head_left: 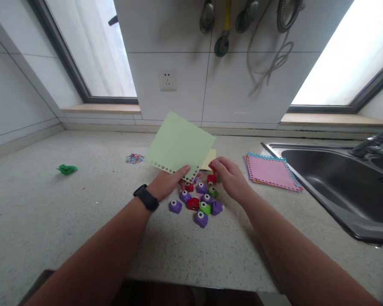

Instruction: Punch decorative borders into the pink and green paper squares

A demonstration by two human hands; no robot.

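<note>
My left hand (170,182) holds a light green paper sheet (181,144) tilted above the counter, thumb on top near its lower corner. Small shapes are cut out along the sheet's lower-left edge and near its bottom corner. Just right of the sheet, my right hand (229,176) pinches a small red punch (212,166), mostly covered by the fingers. Beneath and in front of both hands lie several purple, red and green punches (201,219). Behind the green sheet, part of a yellow sheet (208,160) shows.
A stack of punched sheets, pink on top (272,170), lies right, beside the steel sink (325,212). Colourful paper bits (134,158) lie behind my left wrist. A crumpled green item (67,169) is far left. The tiled wall (175,106) bounds the counter's back.
</note>
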